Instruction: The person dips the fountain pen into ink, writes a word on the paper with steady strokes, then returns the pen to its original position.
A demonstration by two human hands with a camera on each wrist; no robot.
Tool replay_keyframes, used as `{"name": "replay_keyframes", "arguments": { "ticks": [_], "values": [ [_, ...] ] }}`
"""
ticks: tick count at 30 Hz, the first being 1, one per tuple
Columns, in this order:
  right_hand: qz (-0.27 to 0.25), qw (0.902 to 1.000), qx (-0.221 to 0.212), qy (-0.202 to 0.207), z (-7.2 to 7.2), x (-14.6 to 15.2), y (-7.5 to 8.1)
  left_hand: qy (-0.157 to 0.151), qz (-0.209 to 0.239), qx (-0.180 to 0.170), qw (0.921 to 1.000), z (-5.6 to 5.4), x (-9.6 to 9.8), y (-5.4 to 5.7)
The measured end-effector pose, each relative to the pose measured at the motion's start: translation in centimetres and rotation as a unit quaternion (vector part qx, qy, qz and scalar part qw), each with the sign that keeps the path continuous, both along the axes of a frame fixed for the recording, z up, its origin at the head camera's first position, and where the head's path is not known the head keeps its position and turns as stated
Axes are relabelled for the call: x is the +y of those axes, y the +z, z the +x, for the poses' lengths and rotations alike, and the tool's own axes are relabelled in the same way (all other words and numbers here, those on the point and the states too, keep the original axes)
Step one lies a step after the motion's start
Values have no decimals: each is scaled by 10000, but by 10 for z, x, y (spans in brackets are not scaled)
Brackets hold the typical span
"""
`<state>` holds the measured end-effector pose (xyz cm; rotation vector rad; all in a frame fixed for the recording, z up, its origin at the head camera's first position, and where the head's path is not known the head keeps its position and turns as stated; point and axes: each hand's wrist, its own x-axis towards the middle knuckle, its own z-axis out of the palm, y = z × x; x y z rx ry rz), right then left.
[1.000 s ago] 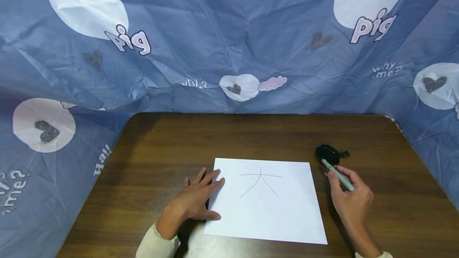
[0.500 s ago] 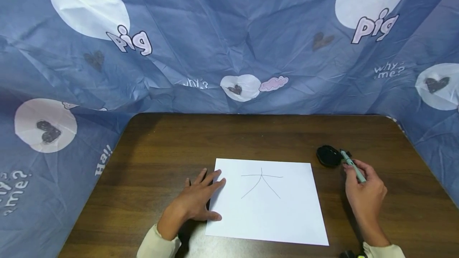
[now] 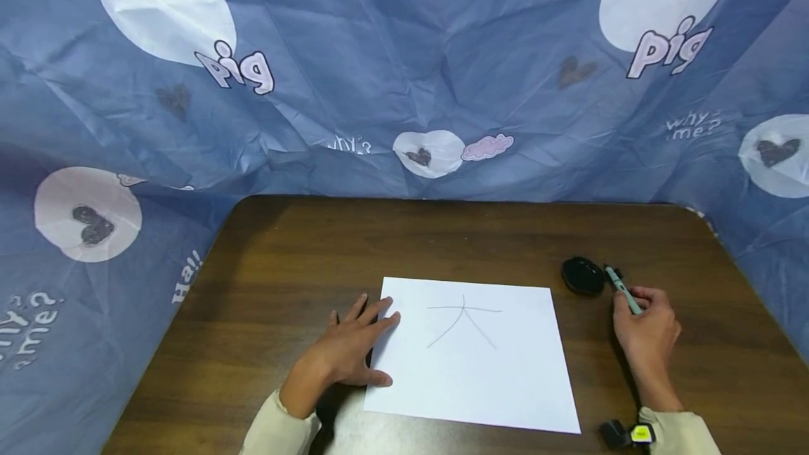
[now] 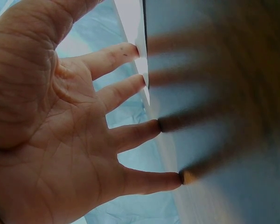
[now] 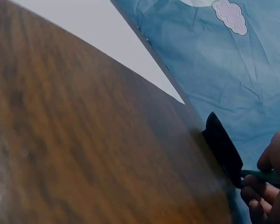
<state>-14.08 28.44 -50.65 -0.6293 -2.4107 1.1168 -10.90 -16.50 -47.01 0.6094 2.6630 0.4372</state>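
Observation:
A white sheet of paper [image 3: 474,385] lies on the table, bearing thin dark strokes [image 3: 464,311] that form a character like 大. My left hand [image 3: 344,353] rests at its left edge with fingers spread; the left wrist view shows the palm [image 4: 60,135] and straight fingers touching the surface. Right of the paper, my right hand [image 3: 647,328] pinches a light green pen [image 3: 622,290], its far end beside a round black object [image 3: 583,277]. In the right wrist view that black object [image 5: 223,147] appears edge-on, and the fingers [image 5: 263,191] partly hide the pen.
The brown wooden table [image 3: 354,244] has rounded far corners. A blue printed cloth [image 3: 354,76] hangs behind it and along both sides. Near my right sleeve [image 3: 679,432] sits a small black device with a yellow label [image 3: 641,434].
My right hand has moved rightward with the pen, from over the round black object to its right side. The left hand stays on the paper. The view has shifted slightly.

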Motion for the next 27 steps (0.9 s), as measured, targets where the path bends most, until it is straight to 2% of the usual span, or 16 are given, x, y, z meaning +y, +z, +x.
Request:
{"name": "replay_keyframes", "arguments": {
  "ticks": [4,10,27],
  "values": [
    [101,9991,-404,-34,1,3,-6,-12,52,-6,10000,1,-1,0],
    [412,9980,-455,-129,1,4,-10,-34,44,-16,10000,2,-2,0],
    [510,9965,-661,-84,2,5,-11,-11,82,5,10000,2,0,1]
  ]
}}
